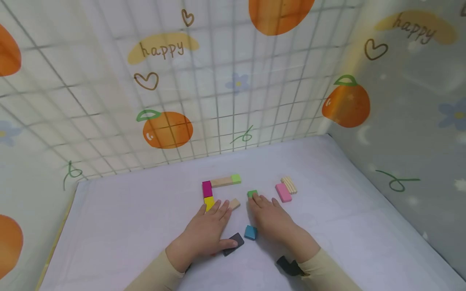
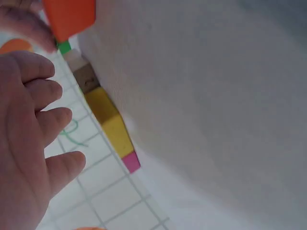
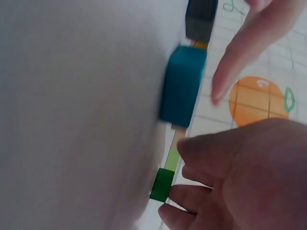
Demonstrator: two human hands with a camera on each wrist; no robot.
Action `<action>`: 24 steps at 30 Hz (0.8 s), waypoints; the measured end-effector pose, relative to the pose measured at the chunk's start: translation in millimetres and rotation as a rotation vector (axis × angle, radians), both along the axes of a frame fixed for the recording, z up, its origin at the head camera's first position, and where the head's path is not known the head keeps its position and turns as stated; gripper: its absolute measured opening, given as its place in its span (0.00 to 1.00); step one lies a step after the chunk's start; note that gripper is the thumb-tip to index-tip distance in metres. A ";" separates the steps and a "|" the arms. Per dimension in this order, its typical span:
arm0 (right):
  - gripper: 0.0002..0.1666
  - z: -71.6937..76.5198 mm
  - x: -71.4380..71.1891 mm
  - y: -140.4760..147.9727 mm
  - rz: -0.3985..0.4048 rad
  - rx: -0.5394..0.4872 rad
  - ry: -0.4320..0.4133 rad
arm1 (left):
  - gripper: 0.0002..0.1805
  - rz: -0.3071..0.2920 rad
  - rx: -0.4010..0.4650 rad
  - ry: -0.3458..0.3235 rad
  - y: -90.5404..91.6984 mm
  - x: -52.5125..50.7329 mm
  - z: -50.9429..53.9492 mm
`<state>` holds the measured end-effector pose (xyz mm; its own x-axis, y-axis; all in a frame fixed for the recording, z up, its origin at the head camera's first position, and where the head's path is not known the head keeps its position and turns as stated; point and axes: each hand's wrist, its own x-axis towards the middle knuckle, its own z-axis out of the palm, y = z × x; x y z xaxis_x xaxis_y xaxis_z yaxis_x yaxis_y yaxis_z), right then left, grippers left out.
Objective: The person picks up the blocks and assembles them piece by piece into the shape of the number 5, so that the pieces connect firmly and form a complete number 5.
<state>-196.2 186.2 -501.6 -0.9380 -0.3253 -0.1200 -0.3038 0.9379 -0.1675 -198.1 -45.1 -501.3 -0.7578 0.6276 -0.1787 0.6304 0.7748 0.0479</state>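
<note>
In the head view my left hand [image 1: 205, 232] spreads its fingers over the cloth, fingertips by a yellow block [image 1: 209, 203] and a small wooden block [image 1: 234, 204], thumb over a dark block [image 1: 234, 245]. My right hand [image 1: 273, 220] has extended fingers, with fingertips at a green block [image 1: 252, 193]; in the right wrist view the fingers [image 3: 189, 196] are beside that green block [image 3: 163, 184]. A blue block [image 1: 250, 232] lies between the hands. The left wrist view has my left hand [image 2: 29, 124] near the yellow block [image 2: 110, 122], holding nothing visible.
A magenta block [image 1: 207, 189], a long wooden block [image 1: 221, 182] and a light green block [image 1: 236, 178] join in a row behind the left hand. Right of the hands lie a pink block [image 1: 283, 192] and thin wooden pieces [image 1: 289, 184]. A red block [image 2: 71, 17] shows in the left wrist view.
</note>
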 end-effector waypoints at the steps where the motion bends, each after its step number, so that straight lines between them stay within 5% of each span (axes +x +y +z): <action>1: 0.31 -0.1 0.5 -2.7 0.002 0.006 0.009 | 0.53 -0.005 -0.008 -0.002 2.7 -0.1 -0.4; 13: 0.30 2.6 -2.3 -9.8 0.049 0.014 0.144 | 0.55 -0.032 -0.035 -0.027 3.8 -5.7 2.6; 24: 0.30 -4.8 -5.7 -9.5 0.067 -0.005 0.139 | 0.55 -0.052 -0.021 -0.048 1.7 -7.5 3.0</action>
<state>-201.9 176.7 -506.4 -0.9217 -0.3877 0.0118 -0.3861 0.9141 -0.1243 -205.5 -43.4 -498.4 -0.7148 0.6612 -0.2278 0.6668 0.7425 0.0630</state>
